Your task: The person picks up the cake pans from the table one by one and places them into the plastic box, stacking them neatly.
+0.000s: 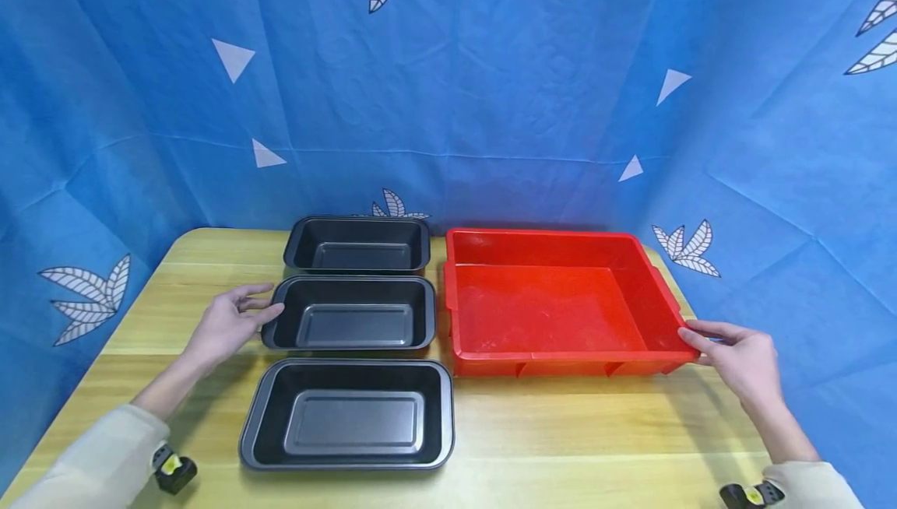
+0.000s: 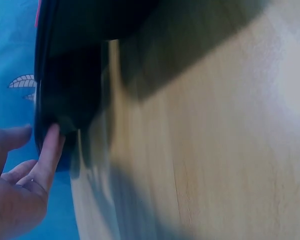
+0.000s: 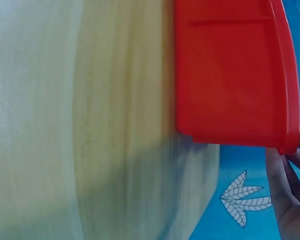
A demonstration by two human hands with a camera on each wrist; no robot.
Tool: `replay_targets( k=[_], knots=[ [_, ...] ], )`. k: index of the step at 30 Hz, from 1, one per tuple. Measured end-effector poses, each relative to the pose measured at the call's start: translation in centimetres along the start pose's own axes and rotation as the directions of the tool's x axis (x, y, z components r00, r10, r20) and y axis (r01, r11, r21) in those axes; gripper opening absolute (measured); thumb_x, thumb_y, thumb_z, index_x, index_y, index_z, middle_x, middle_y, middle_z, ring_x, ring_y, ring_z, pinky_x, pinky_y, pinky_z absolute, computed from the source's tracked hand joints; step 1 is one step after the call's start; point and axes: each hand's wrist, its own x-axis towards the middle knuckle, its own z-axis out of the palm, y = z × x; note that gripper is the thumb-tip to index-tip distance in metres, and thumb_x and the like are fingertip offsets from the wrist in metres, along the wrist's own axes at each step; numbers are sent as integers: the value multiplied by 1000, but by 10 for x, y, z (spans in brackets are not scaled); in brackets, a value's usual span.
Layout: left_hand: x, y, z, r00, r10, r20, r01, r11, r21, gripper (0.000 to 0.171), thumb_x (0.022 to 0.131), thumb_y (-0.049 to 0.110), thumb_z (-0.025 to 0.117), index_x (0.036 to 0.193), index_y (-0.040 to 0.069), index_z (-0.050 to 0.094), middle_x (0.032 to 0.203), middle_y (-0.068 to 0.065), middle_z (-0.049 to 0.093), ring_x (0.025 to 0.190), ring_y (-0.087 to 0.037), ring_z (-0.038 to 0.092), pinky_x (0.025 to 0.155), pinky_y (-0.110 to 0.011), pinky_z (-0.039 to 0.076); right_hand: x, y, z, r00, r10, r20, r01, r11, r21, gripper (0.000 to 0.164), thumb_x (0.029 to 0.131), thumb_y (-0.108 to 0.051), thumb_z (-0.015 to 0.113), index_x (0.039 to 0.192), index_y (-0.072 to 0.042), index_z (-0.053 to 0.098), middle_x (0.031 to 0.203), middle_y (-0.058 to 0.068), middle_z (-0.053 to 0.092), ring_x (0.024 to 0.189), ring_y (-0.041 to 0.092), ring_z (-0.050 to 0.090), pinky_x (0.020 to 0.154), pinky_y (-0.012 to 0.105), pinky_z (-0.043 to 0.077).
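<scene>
Three dark loaf pans stand in a column on the left of the table. The left hand [image 1: 227, 326] holds the left end of the middle loaf pan [image 1: 356, 326], thumb at its rim. In the left wrist view a finger [image 2: 50, 152] lies against the pan's outer wall, with the thumb on the other side of the rim. To the right sits a shallow red plastic tray [image 1: 554, 357]. The right hand [image 1: 743, 361] pinches its near right corner, thumb over the rim. In the right wrist view fingers [image 3: 277, 175] reach under that corner.
The far loaf pan [image 1: 357, 244] is at the table's back edge, and the near loaf pan [image 1: 346, 458] is closest to the front. A light wooden table [image 1: 575, 443] carries everything. Behind it hangs a blue cloth [image 1: 448, 89] with leaf and triangle prints.
</scene>
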Motion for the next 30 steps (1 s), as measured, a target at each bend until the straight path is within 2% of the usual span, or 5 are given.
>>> replay_targets(
  k=[5, 8, 13, 20, 30],
  knots=[
    [3, -1, -2, 999, -24, 34, 24, 1000, -11, 67, 104, 33, 68, 155, -4, 46, 141, -36, 62, 110, -29, 74, 73, -29, 65, 2, 1, -5, 998, 6, 61, -11, 996, 90, 14, 95, -31, 80, 108, -28, 85, 85, -33, 71, 65, 5, 76, 65, 17, 56],
    [5, -2, -4, 997, -43, 56, 44, 999, -11, 69, 104, 35, 68, 157, -2, 44, 142, -36, 61, 100, -21, 74, 73, -30, 64, 3, 3, -7, 995, 12, 104, -26, 990, 135, 12, 96, -28, 79, 105, -33, 84, 86, -33, 72, 68, 3, 76, 67, 13, 57],
    [9, -3, -4, 994, -70, 79, 74, 997, -37, 69, 104, 32, 68, 158, -2, 42, 143, -35, 60, 85, -8, 70, 72, -27, 63, 7, 3, -10, 987, 18, 163, -53, 976, 213, 13, 96, -25, 79, 107, -30, 85, 87, -30, 74, 72, 3, 77, 71, 12, 59],
    [15, -7, -3, 989, -95, 112, 105, 991, -84, 76, 102, 34, 70, 159, -5, 38, 147, -36, 56, 96, -12, 76, 75, -27, 64, 8, 4, -13, 980, 23, 198, -81, 954, 290, 13, 96, -21, 79, 107, -26, 85, 89, -25, 77, 75, 4, 77, 70, 15, 61],
    [18, -4, -1, 988, -98, 119, 114, 984, -134, 75, 101, 23, 72, 157, -11, 35, 141, -37, 60, 82, -9, 77, 67, -27, 62, 10, 4, -13, 977, 7, 211, -72, 950, 304, 14, 96, -19, 79, 108, -24, 85, 90, -25, 77, 76, 3, 76, 70, 17, 63]
  ],
)
